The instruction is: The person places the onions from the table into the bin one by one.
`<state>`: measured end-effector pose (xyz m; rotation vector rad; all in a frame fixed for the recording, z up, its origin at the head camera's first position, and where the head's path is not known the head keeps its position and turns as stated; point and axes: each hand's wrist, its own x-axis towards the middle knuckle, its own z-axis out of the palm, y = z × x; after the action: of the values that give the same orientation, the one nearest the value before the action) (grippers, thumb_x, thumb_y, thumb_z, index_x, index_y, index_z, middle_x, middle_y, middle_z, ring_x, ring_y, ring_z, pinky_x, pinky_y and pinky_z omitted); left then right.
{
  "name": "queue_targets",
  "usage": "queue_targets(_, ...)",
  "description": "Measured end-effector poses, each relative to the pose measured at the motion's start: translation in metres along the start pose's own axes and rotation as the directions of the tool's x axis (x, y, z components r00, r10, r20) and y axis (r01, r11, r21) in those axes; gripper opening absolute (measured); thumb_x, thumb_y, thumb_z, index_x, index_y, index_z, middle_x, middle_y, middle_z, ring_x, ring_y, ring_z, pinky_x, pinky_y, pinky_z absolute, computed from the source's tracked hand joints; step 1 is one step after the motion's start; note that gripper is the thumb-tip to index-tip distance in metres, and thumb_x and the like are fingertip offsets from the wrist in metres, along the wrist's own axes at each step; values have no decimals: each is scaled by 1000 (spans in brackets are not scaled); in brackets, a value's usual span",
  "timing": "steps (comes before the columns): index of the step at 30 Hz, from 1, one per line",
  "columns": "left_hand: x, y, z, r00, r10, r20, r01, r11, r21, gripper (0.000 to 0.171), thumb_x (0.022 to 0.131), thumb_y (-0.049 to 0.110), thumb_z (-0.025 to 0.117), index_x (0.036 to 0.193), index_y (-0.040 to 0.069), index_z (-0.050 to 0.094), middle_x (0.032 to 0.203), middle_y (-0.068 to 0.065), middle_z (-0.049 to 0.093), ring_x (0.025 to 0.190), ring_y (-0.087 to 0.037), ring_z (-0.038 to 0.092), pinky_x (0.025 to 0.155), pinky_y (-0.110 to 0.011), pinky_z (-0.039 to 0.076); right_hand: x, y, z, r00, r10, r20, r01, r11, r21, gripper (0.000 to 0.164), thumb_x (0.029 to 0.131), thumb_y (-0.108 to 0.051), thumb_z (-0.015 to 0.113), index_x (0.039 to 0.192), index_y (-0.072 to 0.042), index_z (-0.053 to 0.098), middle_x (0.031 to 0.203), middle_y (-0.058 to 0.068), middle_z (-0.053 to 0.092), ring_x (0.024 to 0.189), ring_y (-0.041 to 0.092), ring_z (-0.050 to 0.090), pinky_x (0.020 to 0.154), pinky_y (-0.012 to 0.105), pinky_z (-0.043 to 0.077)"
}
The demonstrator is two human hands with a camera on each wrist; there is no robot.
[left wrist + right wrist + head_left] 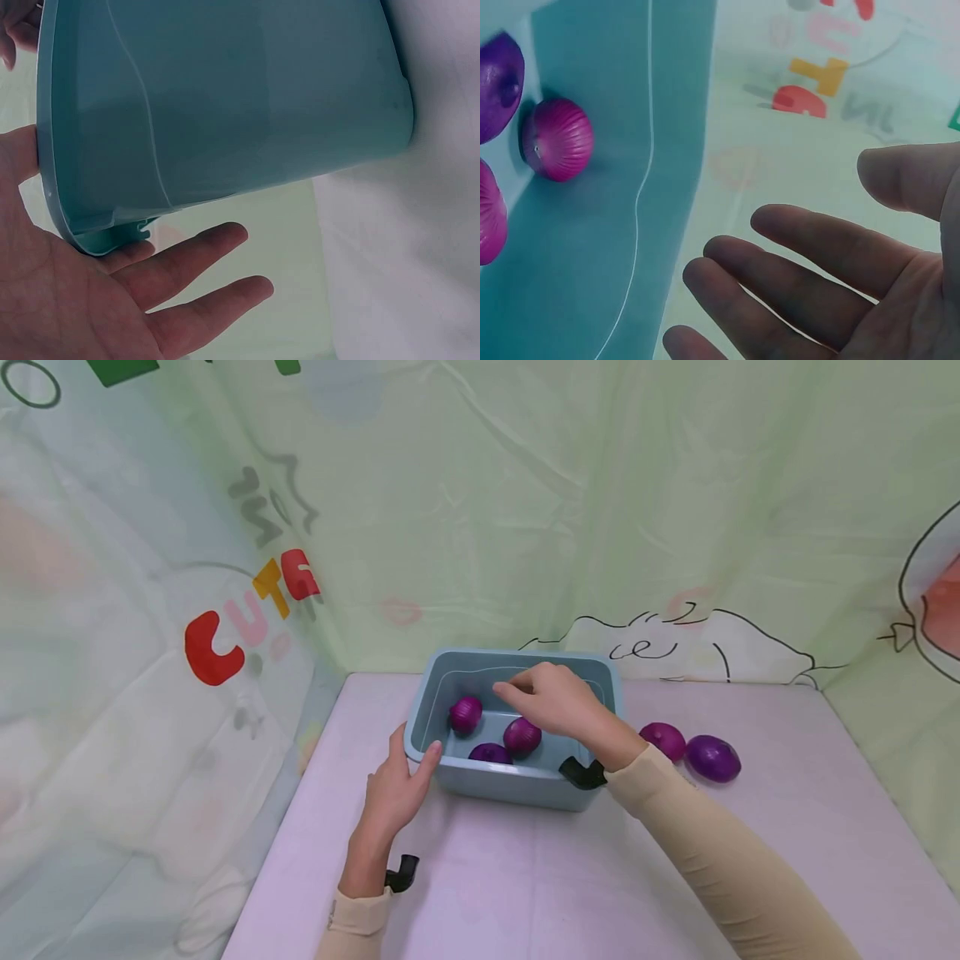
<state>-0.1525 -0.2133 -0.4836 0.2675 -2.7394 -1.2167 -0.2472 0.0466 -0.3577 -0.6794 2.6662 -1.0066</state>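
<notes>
A blue-grey plastic bin [517,789] sits on the table with three red onions in it: one by the left wall [466,715], one near the middle [522,737] and a darker one [491,753] partly hidden by the front rim. My left hand [393,789] holds the bin's front left corner, thumb over the rim, with two fingers stretched out past the wall in the left wrist view. Above the bin is my right hand [555,697], its fingers [802,247] loosely spread and nothing in them.
Two more red onions lie on the table right of the bin, a magenta one [663,741] partly behind the right forearm and a darker purple one [713,758]. A pale green printed curtain [480,527] hangs behind and around the white table [487,885].
</notes>
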Motion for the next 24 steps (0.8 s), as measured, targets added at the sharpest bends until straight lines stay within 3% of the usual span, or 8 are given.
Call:
queue_targets(2,0,0,0,1000,-1,1,1,1000,0,92,93,81,45,163,25,26,154,-9,52,138,-43,49,107,-81,14,-6,2,-2,1000,-11,-8,11,1000,14,47,105,-45,57,133,-12,73,125,5,72,109,22,64,85,45,53)
queue_targets(4,0,0,0,1000,-5,3,5,1000,-2,92,93,82,45,163,25,26,155,-8,51,138,-43,48,107,-81,13,-12,5,-4,1000,-15,-18,16,999,31,43,105,-44,57,124,-11,77,99,3,73,88,20,62,74,41,51)
queue_targets(9,0,0,0,1000,-4,6,5,1000,-11,94,92,83,44,163,25,26,155,-8,50,139,-43,47,108,-81,11,-25,11,-12,998,-21,-56,25,997,74,42,106,-43,57,103,-8,79,61,1,33,59,19,34,58,37,35)
queue_targets(12,0,0,0,1000,-4,6,4,1000,-14,94,92,83,44,163,25,26,155,-8,50,139,-43,47,107,-81,12,-33,15,-18,997,-15,-76,22,996,90,43,106,-44,57,119,-10,79,63,-1,34,63,19,39,62,38,38)
queue_targets(15,0,1,-1,1000,-5,8,5,1000,-15,94,92,83,44,164,25,25,155,-8,50,138,-44,48,107,-81,14,-41,19,-24,996,6,-87,1,997,83,46,106,-46,55,116,-8,79,67,4,44,67,22,45,65,39,40)
queue_targets(18,0,1,-1,1000,-7,11,7,1000,-16,95,92,84,44,164,25,25,155,-9,50,138,-45,48,107,-80,14,-49,26,-29,995,31,-96,-23,996,81,50,107,-48,53,124,-6,75,88,11,65,82,27,57,73,44,48)
queue_targets(21,0,0,-1,1000,-12,15,12,1000,-17,95,92,84,44,164,26,24,155,-8,50,139,-44,47,108,-80,14,-58,36,-34,992,62,-109,-54,996,73,56,107,-51,51,132,-4,71,121,13,68,107,30,60,87,50,50)
queue_targets(24,1,0,-1,1000,-11,13,12,1000,-15,93,92,83,44,164,26,24,155,-8,50,139,-44,47,107,-81,13,-65,46,-39,987,101,-125,-90,992,84,58,106,-53,51,120,-2,73,111,17,67,103,31,59,87,50,49)
